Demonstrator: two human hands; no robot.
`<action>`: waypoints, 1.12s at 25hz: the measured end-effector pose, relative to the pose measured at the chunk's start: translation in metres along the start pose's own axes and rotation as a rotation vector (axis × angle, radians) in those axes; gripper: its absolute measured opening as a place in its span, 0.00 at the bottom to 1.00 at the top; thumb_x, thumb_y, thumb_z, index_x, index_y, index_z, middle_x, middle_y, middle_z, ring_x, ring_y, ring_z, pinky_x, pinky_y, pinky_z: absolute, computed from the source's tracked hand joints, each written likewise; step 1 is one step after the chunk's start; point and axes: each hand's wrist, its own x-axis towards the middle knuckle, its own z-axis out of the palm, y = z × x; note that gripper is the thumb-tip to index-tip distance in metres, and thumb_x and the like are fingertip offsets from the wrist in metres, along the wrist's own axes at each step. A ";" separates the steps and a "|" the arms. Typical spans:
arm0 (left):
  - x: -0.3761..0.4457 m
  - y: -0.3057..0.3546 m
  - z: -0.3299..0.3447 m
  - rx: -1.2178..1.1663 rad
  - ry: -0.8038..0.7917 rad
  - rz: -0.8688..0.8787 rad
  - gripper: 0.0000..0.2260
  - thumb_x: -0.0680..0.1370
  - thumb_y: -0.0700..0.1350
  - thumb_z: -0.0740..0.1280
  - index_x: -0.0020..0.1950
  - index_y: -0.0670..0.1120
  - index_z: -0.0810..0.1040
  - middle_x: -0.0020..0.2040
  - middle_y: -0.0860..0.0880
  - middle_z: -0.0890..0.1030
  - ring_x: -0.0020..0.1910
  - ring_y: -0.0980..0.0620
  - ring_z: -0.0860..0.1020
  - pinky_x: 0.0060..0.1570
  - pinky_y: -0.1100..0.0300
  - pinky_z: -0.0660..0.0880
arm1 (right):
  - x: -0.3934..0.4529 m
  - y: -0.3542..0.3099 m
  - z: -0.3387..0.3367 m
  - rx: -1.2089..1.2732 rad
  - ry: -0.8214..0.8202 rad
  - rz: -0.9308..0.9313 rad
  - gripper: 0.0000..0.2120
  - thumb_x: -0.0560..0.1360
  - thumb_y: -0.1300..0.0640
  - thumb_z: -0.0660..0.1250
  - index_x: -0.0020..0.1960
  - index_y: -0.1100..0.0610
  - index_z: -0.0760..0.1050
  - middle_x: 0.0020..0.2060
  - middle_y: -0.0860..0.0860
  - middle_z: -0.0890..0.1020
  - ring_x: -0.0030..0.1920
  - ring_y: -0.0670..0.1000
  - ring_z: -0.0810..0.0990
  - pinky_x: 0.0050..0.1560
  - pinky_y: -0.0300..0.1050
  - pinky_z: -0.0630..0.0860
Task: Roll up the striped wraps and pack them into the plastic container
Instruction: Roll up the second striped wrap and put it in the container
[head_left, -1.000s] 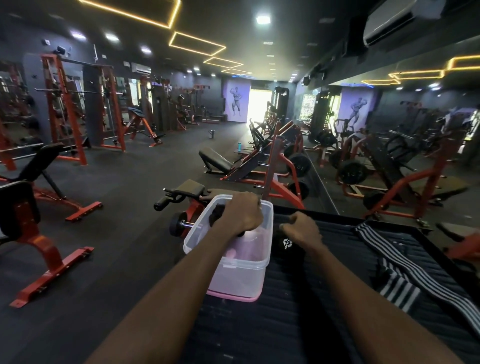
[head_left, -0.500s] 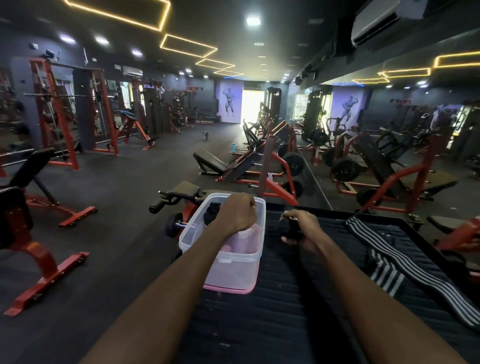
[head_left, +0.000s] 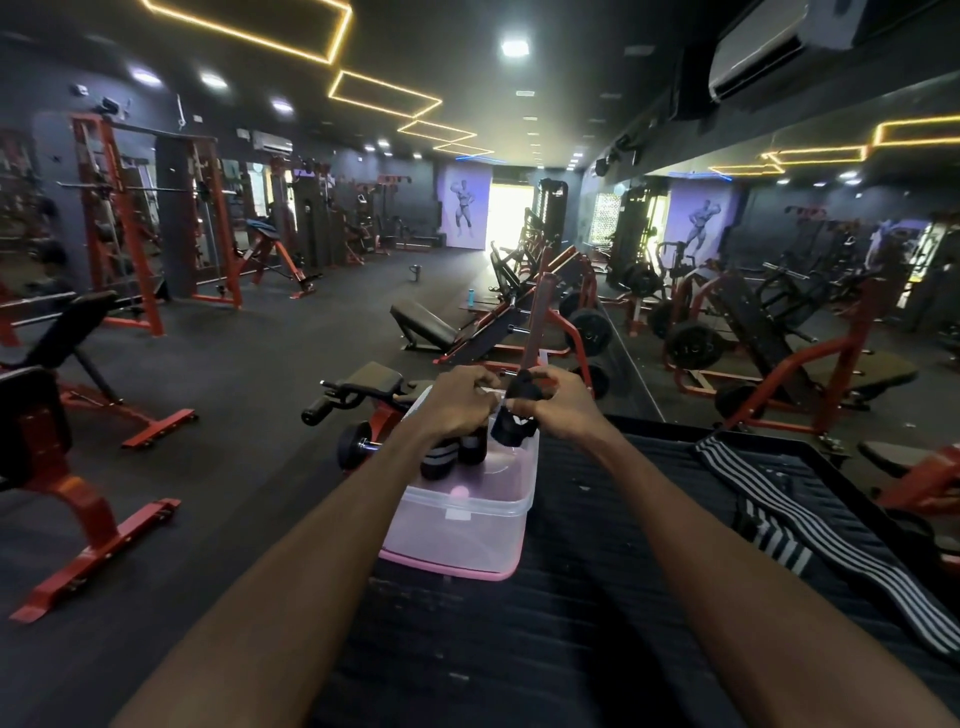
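A clear plastic container (head_left: 467, 525) with a pink base stands on the black ribbed platform (head_left: 597, 597). Two rolled striped wraps (head_left: 441, 457) sit inside it at the far end. My right hand (head_left: 558, 402) grips another rolled black wrap (head_left: 514, 423) above the container's far right corner. My left hand (head_left: 462, 402) is curled close beside it over the far rim, its fingers touching the roll's top; what they pinch is unclear. An unrolled black-and-white striped wrap (head_left: 810, 530) lies stretched on the platform to the right.
The platform's left edge drops to the dark gym floor (head_left: 234, 415). A dumbbell (head_left: 358, 441) and a red padded machine (head_left: 374, 387) stand just beyond the container. Red benches (head_left: 78, 493) line the left; a mirror wall (head_left: 779, 312) runs on the right.
My right hand has lifted the rolled wrap off the platform and carried it left over the container. My left hand has shifted toward it at the far rim.
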 end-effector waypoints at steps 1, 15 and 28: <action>-0.001 -0.005 -0.003 -0.053 -0.026 -0.031 0.09 0.76 0.38 0.67 0.54 0.45 0.81 0.43 0.43 0.85 0.39 0.47 0.82 0.43 0.56 0.78 | 0.001 0.000 0.007 -0.067 -0.016 -0.018 0.24 0.64 0.58 0.82 0.58 0.57 0.81 0.51 0.52 0.86 0.52 0.51 0.85 0.57 0.53 0.81; -0.001 -0.059 -0.013 0.679 -0.070 0.137 0.08 0.78 0.37 0.62 0.48 0.36 0.81 0.49 0.38 0.83 0.48 0.38 0.80 0.41 0.55 0.66 | 0.020 -0.006 0.071 -0.795 -0.210 -0.117 0.18 0.64 0.53 0.77 0.50 0.58 0.79 0.49 0.57 0.83 0.52 0.59 0.82 0.47 0.50 0.78; 0.002 -0.059 -0.012 0.778 -0.116 0.166 0.09 0.78 0.38 0.63 0.50 0.35 0.81 0.52 0.37 0.83 0.52 0.38 0.79 0.43 0.58 0.65 | 0.030 0.002 0.091 -0.789 -0.189 -0.091 0.27 0.68 0.49 0.78 0.61 0.59 0.73 0.56 0.58 0.81 0.58 0.60 0.80 0.55 0.52 0.77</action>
